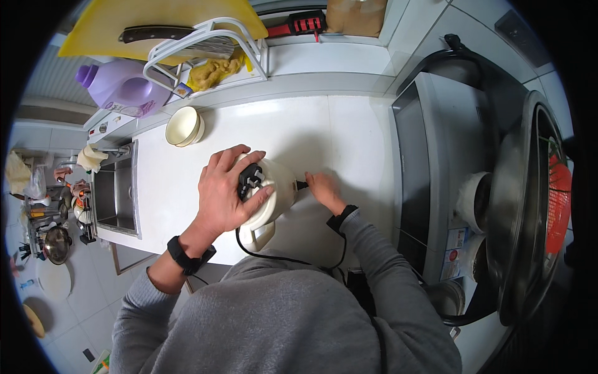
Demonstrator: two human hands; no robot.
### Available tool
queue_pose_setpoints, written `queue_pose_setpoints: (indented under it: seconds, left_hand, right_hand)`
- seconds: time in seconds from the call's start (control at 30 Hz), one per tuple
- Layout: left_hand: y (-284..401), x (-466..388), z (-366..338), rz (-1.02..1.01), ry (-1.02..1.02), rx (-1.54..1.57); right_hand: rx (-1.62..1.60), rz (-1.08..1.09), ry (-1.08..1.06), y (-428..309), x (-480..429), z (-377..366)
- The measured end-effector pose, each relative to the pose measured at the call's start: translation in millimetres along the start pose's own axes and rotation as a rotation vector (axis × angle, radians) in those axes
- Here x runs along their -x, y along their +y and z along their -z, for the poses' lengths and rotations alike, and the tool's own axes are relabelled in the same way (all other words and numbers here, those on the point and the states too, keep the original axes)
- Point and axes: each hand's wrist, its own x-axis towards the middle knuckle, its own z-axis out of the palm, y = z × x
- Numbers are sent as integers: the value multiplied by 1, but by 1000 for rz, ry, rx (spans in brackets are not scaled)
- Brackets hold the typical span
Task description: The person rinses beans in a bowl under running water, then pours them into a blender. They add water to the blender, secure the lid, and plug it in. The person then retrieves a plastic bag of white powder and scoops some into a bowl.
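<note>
A cream electric jug appliance (pixel 280 198) stands on the white counter, its handle (pixel 256 237) facing my body. My left hand (pixel 229 189) grips its top from the left. Between that thumb and forefinger, a black three-pin power plug (pixel 251 180) lies with its prongs up. My right hand (pixel 324 190) pinches a black cord connector (pixel 302 185) at the jug's right side; whether it is fully seated cannot be seen. The black cord (pixel 285 257) loops along the counter's front edge, close to my grey sweater.
Two stacked cream bowls (pixel 183 127) sit at back left, before a steel sink (pixel 116 191). A microwave-like appliance (pixel 448 107) borders the right. Behind are a purple detergent bottle (pixel 126 89), a white rack (pixel 210 35) holding a cleaver (pixel 159 33), and a knife sharpener (pixel 306 23).
</note>
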Motion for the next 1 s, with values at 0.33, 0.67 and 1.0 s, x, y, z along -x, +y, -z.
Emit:
queue_pose_setpoints:
  seconds: [0.33, 0.67, 1.0]
  left_hand:
    - [2, 39, 34, -42, 189, 213]
    - [69, 57, 72, -129, 105, 792]
    - [20, 79, 55, 53, -196, 1102]
  right_hand:
    - [-77, 220, 532, -109, 99, 105]
    - [-1050, 524, 319, -262, 262, 125]
    - [121, 290, 1392, -193, 253, 240]
